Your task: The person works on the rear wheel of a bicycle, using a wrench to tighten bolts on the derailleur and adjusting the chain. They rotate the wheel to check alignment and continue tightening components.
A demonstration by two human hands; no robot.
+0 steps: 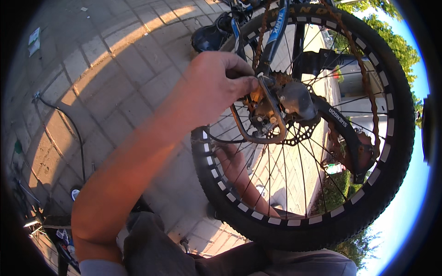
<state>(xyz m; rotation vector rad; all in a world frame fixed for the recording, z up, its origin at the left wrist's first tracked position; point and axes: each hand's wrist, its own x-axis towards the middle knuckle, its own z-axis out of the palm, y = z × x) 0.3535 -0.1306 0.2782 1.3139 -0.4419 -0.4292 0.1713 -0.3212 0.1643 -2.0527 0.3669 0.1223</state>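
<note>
The left hand (221, 85) pinched shut on the rusty brake caliper (264, 108) at the wheel hub; the right hand (235, 163), below behind spokes, grip unclear. Likely mid-adjustment; steady fine turning seemed needed next.

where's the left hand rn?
Head view, centre: left hand pinches the rusty axle hardware at the rear wheel hub, beside the brake disc.
</note>
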